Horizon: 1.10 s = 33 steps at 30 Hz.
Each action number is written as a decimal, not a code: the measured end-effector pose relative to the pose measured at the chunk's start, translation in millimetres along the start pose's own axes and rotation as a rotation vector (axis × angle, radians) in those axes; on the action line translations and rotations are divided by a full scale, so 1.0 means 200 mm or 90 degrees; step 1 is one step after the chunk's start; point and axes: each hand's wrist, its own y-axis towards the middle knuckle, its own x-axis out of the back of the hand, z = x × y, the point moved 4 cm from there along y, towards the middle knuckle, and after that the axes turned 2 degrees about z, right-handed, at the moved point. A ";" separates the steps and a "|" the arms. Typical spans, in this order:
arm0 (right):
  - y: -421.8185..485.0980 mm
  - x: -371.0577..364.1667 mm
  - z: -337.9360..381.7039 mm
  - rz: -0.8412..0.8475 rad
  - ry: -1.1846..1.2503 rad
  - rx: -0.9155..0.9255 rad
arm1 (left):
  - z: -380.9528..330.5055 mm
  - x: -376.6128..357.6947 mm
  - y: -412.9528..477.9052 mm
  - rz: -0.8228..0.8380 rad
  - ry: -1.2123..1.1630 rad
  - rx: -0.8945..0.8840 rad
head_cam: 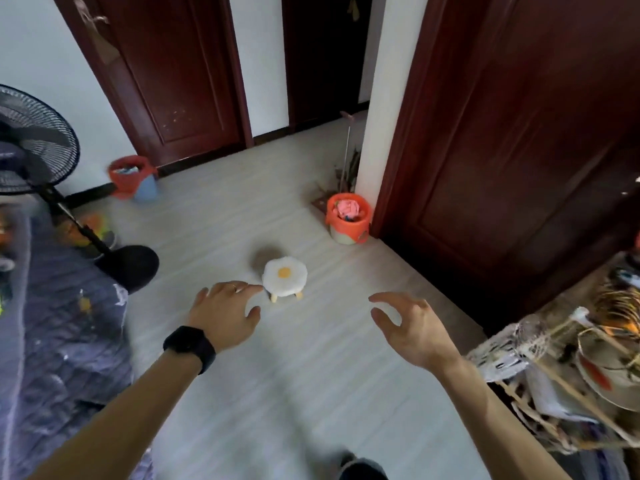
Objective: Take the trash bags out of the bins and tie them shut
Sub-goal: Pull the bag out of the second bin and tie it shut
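Observation:
Two small bins stand on the pale floor, each lined with an orange trash bag folded over its rim. One bin (348, 220) is by the white wall corner on the right, with pink trash showing inside. The other, a blue bin (133, 178), is at the far left wall beside a dark door, also holding trash. My left hand (225, 311), with a black watch on the wrist, hovers open over the floor. My right hand (412, 327) is also held out, fingers spread and relaxed. Both hands are empty and far from the bins.
A small fried-egg stool (284, 277) stands just beyond my left hand. A black standing fan (38, 147) and a dark quilted bed edge (59, 323) fill the left. A cluttered wooden rack (571, 375) is at right. A broom (346, 150) leans behind the right bin.

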 end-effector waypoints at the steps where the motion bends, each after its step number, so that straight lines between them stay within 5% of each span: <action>1: 0.13 0.00 -0.03 -0.002 -0.002 0.000 | -0.01 0.02 0.15 0.001 -0.005 -0.007; 22: 2.61 0.02 -0.68 0.008 -0.011 -0.131 | 0.07 0.16 2.81 0.129 -0.047 -0.023; 33: 3.52 0.11 -1.02 0.036 0.007 -0.209 | -0.28 0.26 4.01 0.206 -0.010 -0.121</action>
